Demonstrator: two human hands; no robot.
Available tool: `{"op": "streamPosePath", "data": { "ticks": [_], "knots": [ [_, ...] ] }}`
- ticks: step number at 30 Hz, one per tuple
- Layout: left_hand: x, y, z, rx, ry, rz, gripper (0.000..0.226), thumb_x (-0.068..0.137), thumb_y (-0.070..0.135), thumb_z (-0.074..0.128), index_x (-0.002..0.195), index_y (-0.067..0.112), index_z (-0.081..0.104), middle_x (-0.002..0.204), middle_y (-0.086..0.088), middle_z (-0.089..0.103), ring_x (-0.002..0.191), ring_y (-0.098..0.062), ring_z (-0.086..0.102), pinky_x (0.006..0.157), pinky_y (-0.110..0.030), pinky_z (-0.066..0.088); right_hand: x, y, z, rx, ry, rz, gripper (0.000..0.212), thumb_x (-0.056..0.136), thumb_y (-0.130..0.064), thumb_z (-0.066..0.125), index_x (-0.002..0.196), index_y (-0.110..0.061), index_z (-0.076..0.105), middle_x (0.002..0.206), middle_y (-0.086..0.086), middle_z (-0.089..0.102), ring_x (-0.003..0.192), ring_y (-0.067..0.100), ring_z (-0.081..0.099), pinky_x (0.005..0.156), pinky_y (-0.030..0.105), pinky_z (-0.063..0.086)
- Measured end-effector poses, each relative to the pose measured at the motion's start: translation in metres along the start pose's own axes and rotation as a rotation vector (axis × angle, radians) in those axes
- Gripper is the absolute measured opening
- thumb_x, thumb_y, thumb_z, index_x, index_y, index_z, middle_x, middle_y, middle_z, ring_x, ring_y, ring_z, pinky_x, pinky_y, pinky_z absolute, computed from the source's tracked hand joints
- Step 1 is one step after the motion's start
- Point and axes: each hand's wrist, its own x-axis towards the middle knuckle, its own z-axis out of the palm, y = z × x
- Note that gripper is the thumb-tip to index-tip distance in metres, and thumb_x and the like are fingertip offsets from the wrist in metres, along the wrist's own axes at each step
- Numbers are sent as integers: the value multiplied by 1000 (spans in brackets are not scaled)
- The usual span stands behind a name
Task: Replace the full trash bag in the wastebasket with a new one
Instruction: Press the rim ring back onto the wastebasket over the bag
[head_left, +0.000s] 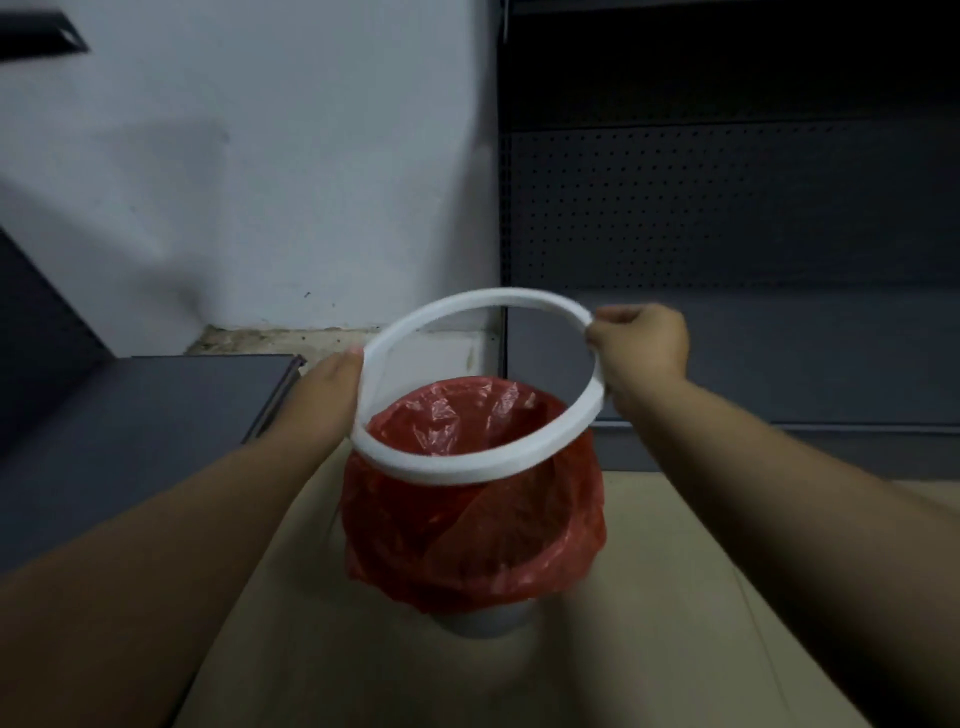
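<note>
Overhead, both hands grip a white retaining ring (480, 384), tilted, held clear above the wastebasket (480, 621). Left hand (332, 395) closed on its left edge, right hand (641, 345) pinching the right edge. Red trash bag (467, 535) lines the basket, folded over its outside, on beige floor (649, 597). No readable writing anywhere.
</note>
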Motion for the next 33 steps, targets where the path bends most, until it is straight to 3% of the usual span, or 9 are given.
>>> {"op": "streamPosePath", "data": {
  "ticks": [4,6,9,16,19,21,22,24,33],
  "knots": [
    [-5,-21,11,-157,-52,-190,43,100,40,28,104,13,61,82,-3,60,66,-11,51,66,-28,39,-18,39,10,-77,-45,45,27,83,-6,63,109,-7,71,104,12,72,88,29,68,81,43,57],
    [-11,-30,14,-113,-75,-197,38,99,41,29,100,18,59,87,-2,62,75,-14,55,82,-31,42,-22,52,10,-164,-60,4,28,84,-6,60,110,-7,71,108,11,72,95,27,68,88,40,55],
    [-13,-38,18,-69,-127,-173,48,99,42,30,118,11,61,127,-16,60,113,-31,56,105,-39,40,-28,62,7,-344,-90,-77,29,86,-8,58,113,-5,70,114,10,71,105,24,66,88,25,47],
    [-12,-50,18,202,-223,31,40,99,36,32,113,10,60,120,-13,62,112,-32,57,101,-42,43,-23,72,4,-658,-259,-229,30,93,-26,54,110,-6,69,110,15,71,99,30,66,84,36,53],
    [-9,-59,6,195,-438,191,51,84,57,51,120,21,54,117,-1,64,106,-17,62,94,-43,51,-15,62,-5,-767,-544,-358,65,86,-47,60,139,-13,44,146,12,44,132,27,43,106,36,37],
    [-5,-64,0,285,-577,216,101,58,83,55,138,24,35,143,-1,44,130,-14,46,106,-44,42,-10,54,-12,-820,-867,-306,102,77,-55,65,153,-21,6,162,2,0,148,19,9,118,36,16],
    [-4,-65,-2,406,-630,211,126,45,91,52,147,27,17,158,-1,18,142,-13,25,115,-44,30,-8,52,-15,-863,-976,-279,113,74,-55,67,152,-23,-8,160,-2,-14,149,16,-3,119,35,9],
    [-3,-67,-6,585,-693,204,153,28,96,45,148,23,-14,156,6,-19,145,-9,-6,118,-36,11,-3,52,-17,-958,-1061,-286,125,70,-56,70,148,-20,-22,157,-2,-26,147,15,-13,120,33,3],
    [1,-74,-6,681,-713,306,153,31,92,48,145,22,-25,154,7,-29,145,-9,-5,118,-31,12,-3,54,-11,-1116,-1095,-355,136,65,-59,72,145,-12,-27,156,1,-30,145,16,-20,120,34,-1]
  ]
}}
